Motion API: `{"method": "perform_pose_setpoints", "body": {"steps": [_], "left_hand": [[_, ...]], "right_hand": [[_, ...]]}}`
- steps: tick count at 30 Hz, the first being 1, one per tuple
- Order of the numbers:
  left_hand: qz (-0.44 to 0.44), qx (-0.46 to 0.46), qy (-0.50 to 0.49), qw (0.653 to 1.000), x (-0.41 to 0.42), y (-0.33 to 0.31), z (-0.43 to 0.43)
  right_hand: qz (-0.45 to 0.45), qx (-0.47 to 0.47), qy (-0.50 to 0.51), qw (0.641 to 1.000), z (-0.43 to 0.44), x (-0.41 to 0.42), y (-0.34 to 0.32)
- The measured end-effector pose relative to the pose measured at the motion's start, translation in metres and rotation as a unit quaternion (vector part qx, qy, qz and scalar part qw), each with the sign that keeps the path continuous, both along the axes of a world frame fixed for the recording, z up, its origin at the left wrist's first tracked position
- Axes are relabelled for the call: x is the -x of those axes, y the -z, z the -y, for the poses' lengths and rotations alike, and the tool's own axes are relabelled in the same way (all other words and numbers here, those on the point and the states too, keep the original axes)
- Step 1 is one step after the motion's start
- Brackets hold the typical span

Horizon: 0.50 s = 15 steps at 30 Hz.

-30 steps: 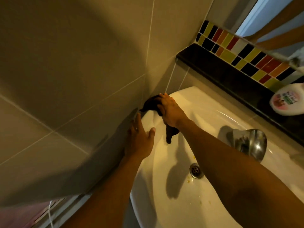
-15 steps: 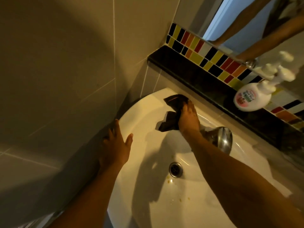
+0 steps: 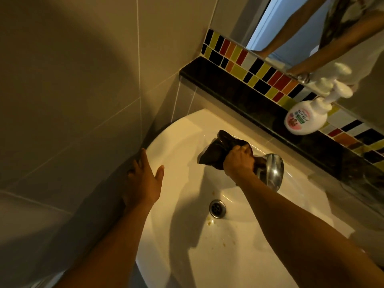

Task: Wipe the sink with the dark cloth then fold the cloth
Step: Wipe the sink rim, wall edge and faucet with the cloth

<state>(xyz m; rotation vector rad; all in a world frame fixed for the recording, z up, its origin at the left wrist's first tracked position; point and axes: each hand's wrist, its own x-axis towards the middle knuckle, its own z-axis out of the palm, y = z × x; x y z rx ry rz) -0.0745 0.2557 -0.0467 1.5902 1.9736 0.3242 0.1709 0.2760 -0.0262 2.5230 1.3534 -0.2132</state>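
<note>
The white sink [image 3: 187, 246] fills the lower middle, with a metal drain [image 3: 217, 208] and small yellow specks near it. My right hand [image 3: 239, 161] grips the bunched dark cloth [image 3: 216, 149] against the back of the basin, just left of the chrome tap [image 3: 270, 173]. My left hand [image 3: 145, 181] rests flat with fingers spread on the sink's left rim, beside the tiled wall, and holds nothing.
A black ledge [image 3: 239, 94] runs behind the sink under a strip of coloured tiles [image 3: 249, 65] and a mirror [image 3: 311, 28]. A white pump soap bottle [image 3: 305, 119] stands on the ledge at the right. Beige wall tiles [image 3: 72, 100] close the left side.
My right hand has carried the cloth from the sink's back left corner rightward along the back rim to the tap and bunched it in its grip. My left hand stays on the left rim.
</note>
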Motion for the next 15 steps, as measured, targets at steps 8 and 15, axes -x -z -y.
{"method": "perform_pose_setpoints", "body": {"steps": [8, 15], "left_hand": [[-0.033, -0.004, -0.002, 0.999, -0.002, 0.006, -0.005], [-0.034, 0.000, -0.002, 0.999, -0.001, 0.011, -0.006]], "right_hand": [[-0.234, -0.267, 0.084, 0.931, -0.018, 0.025, 0.023], [-0.146, -0.132, -0.120, 0.973, -0.016, 0.018, 0.027]]}}
